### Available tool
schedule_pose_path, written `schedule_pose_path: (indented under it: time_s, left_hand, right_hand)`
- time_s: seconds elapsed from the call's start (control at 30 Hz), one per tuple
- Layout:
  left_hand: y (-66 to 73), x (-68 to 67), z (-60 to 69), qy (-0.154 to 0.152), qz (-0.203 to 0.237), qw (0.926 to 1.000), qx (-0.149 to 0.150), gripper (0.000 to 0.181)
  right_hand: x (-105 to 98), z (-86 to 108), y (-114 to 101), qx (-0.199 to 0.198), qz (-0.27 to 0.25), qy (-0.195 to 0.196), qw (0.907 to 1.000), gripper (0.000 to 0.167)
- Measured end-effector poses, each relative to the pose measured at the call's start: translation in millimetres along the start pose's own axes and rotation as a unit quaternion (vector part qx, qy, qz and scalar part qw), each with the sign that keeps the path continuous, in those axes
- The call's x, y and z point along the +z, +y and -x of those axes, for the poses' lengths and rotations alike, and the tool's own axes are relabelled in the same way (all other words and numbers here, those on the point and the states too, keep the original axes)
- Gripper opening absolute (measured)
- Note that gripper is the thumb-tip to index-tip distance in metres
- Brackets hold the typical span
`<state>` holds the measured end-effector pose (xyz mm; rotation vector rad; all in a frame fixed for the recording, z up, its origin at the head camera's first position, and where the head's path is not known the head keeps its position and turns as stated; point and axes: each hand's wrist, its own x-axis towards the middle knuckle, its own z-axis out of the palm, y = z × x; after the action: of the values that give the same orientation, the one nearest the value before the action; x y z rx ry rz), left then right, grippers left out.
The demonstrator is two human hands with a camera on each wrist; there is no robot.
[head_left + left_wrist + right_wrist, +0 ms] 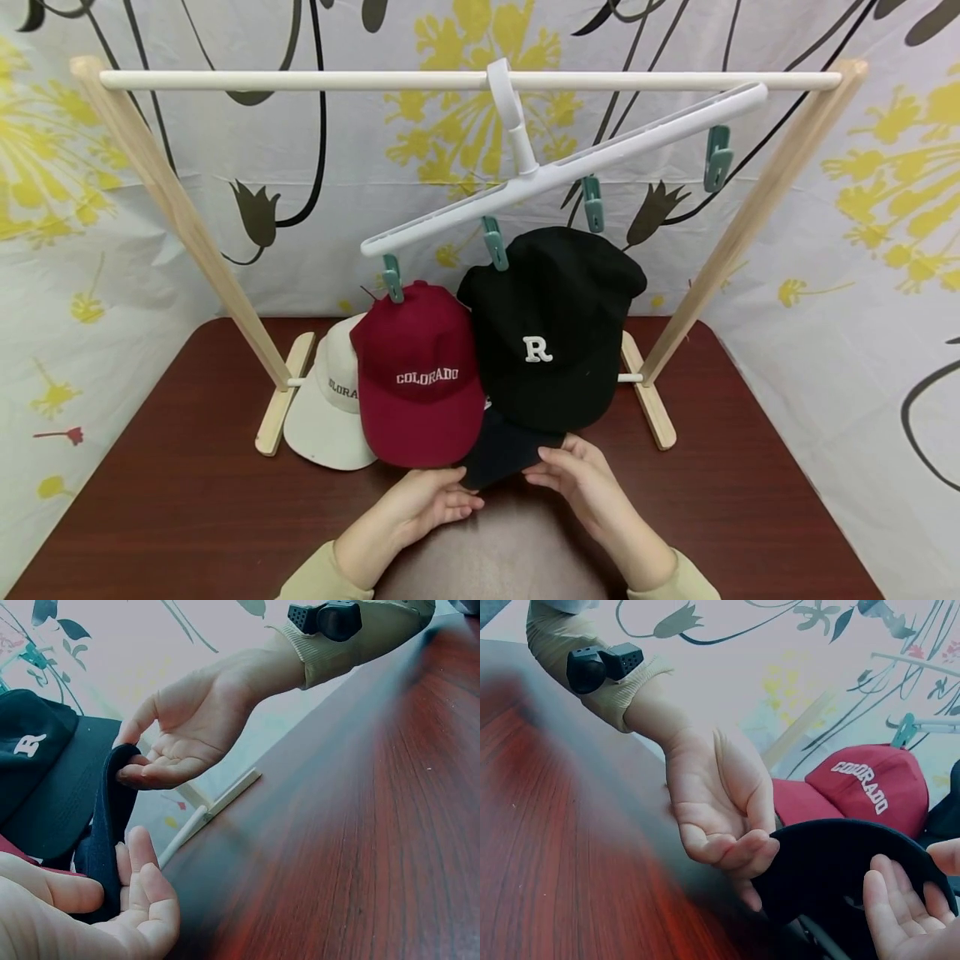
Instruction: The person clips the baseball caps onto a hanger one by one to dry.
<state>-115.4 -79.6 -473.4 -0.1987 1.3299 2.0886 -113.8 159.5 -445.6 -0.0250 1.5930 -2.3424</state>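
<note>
A dark navy cap (504, 450) lies low behind the red and black caps, its brim toward the person. The left hand (427, 507) pinches the brim's left edge; the right hand (588, 483) pinches its right edge, thumbs on top. The red COLORADO cap (422, 383) hangs from a green clip (393, 278) at the hanger's low left end. Beside it the black R cap (558, 333) hangs from another clip (495, 243). The white hanger (555, 173) tilts, left end down. In the left wrist view, the navy brim (112, 817) spans both hands.
A wooden stand's white rod (300, 80) carries the hanger. Two more green clips (592, 203) hang on its right half, holding nothing. A white cap (326, 417) sits behind the red cap, near the stand's left foot (283, 396). The right foot (649, 396) rests on the table (750, 500).
</note>
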Motion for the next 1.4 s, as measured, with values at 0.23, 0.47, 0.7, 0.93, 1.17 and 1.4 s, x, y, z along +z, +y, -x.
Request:
schedule_pose_path:
  time_s: [0.23, 0.47, 0.7, 0.93, 1.17, 1.4]
  left_hand:
    - [1.3, 7.2, -4.1, -0.015, -0.011, 0.9998, 0.004, 0.015]
    - [-1.4, 11.4, -8.5, -0.039, -0.029, 0.9988, 0.001, 0.013]
    - [-0.9, 16.2, -14.2, -0.059, -0.025, 0.998, 0.003, 0.02]
    - [-0.5, 20.8, -22.9, -0.054, -0.028, 0.9981, 0.007, 0.02]
    - [-1.2, 26.3, -28.8, -0.048, -0.035, 0.9981, 0.011, 0.013]
    - [-3.6, 32.3, -33.2, -0.049, -0.038, 0.998, 0.01, 0.016]
  right_hand:
    - [-3.9, 4.0, -3.1, -0.019, -0.008, 0.003, 0.9998, 0.008]
    - [-10.3, 9.2, -2.6, 0.003, -0.012, 0.027, 0.9996, 0.01]
    - [-20.3, 13.0, -1.8, -0.008, -0.021, 0.034, 0.9992, 0.015]
    - [-28.5, 13.8, 1.4, -0.017, -0.025, 0.044, 0.9986, 0.02]
    - [-34.8, 17.6, 2.1, -0.022, -0.029, 0.059, 0.9976, 0.021]
    - [-42.5, 22.1, 4.7, -0.021, -0.032, 0.078, 0.9962, 0.023]
